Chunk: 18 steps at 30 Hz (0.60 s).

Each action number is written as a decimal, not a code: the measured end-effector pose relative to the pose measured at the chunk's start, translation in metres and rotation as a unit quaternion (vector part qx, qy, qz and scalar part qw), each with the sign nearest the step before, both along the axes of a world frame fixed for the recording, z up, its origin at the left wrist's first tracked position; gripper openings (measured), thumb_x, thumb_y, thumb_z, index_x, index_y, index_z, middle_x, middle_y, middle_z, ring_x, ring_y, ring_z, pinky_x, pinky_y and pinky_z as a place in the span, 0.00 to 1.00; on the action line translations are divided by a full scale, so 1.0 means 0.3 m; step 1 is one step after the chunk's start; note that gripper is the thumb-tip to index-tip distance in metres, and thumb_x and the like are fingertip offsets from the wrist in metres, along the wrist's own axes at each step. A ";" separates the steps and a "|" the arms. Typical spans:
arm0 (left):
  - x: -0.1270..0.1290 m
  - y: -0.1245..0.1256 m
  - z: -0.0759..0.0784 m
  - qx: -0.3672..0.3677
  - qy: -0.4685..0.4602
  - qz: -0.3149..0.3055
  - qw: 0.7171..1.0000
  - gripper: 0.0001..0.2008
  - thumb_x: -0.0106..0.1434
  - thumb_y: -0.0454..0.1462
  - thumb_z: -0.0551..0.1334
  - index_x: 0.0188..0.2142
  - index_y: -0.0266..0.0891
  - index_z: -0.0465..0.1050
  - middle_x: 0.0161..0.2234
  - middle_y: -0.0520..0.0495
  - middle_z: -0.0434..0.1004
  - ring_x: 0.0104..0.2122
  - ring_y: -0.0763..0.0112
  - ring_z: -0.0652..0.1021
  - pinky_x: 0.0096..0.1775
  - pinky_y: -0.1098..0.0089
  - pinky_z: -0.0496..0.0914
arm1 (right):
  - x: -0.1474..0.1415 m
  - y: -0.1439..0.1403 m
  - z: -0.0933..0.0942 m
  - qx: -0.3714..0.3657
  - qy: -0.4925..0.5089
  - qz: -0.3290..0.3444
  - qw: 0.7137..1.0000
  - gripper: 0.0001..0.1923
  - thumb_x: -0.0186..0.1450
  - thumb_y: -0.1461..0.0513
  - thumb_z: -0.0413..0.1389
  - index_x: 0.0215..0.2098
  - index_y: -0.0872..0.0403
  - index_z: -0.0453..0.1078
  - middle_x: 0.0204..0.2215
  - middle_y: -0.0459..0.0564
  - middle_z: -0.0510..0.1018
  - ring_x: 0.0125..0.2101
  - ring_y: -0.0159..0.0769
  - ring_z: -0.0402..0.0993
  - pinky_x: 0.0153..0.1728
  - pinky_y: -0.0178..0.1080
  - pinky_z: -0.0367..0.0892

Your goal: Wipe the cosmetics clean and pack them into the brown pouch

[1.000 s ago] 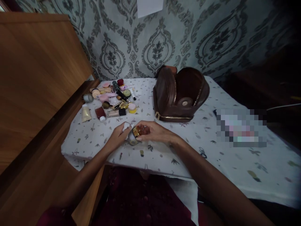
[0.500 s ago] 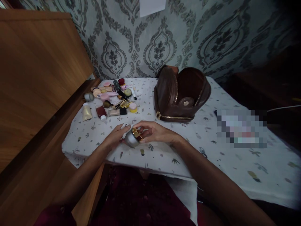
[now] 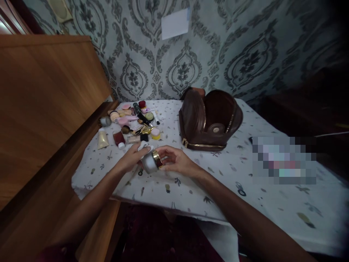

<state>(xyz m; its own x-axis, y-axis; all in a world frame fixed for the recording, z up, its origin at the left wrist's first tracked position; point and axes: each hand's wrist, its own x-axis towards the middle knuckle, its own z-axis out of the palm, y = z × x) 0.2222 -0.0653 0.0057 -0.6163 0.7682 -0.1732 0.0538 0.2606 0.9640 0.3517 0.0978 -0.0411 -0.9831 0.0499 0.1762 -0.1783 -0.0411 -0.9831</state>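
We grip one round white cream jar with a gold band (image 3: 151,161) between both hands, left hand (image 3: 132,157) and right hand (image 3: 174,160), over the desk (image 3: 191,182); no label reads. One brown leather bag (image 3: 209,120) gapes nearby.

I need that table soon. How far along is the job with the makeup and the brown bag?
Done: the brown bag stands unzipped and looks empty inside. In hand: both hands, left hand and right hand, hold a small jar with a gold band, a white wipe against it. Left: the pile of cosmetics lies loose on the tablecloth.
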 end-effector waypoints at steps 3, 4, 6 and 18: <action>-0.010 0.019 -0.002 0.013 0.152 -0.054 0.987 0.15 0.61 0.48 0.60 0.32 0.38 0.69 0.26 0.53 0.68 0.27 0.71 0.70 0.30 0.71 0.66 | -0.006 0.002 -0.025 0.005 0.006 -0.007 1.000 0.31 0.51 0.59 0.71 0.51 0.50 0.69 0.44 0.49 0.76 0.44 0.38 0.74 0.48 0.47 0.71; -0.006 0.022 -0.003 0.016 0.197 -0.074 0.978 0.14 0.63 0.47 0.58 0.33 0.38 0.69 0.27 0.52 0.70 0.30 0.69 0.70 0.33 0.70 0.67 | -0.007 0.003 -0.031 0.005 0.009 -0.007 1.000 0.31 0.51 0.58 0.71 0.51 0.50 0.69 0.45 0.50 0.76 0.44 0.38 0.75 0.48 0.46 0.71; 0.012 0.016 -0.002 0.007 0.263 -0.103 0.959 0.14 0.67 0.46 0.55 0.37 0.38 0.70 0.32 0.50 0.73 0.34 0.67 0.72 0.40 0.67 0.68 | -0.008 0.006 -0.037 0.011 0.012 -0.007 1.000 0.30 0.51 0.58 0.71 0.50 0.51 0.69 0.45 0.50 0.76 0.43 0.37 0.75 0.48 0.46 0.71; 0.145 -0.072 -0.107 -0.013 0.571 -0.108 0.813 0.23 0.70 0.43 0.55 0.61 0.38 0.58 0.61 0.31 0.64 0.62 0.50 0.65 0.58 0.48 0.65 | -0.016 0.019 -0.054 0.052 -0.035 -0.053 0.997 0.31 0.50 0.61 0.69 0.51 0.53 0.68 0.37 0.47 0.76 0.34 0.33 0.75 0.36 0.38 0.72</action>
<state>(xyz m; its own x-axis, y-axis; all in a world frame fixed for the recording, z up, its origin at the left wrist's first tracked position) 0.2658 -0.0870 -0.0265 -0.2374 0.8848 0.4009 0.9581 0.1451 0.2470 0.3468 0.1033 -0.0574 -0.9832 0.1402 0.1165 -0.1066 0.0765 -0.9914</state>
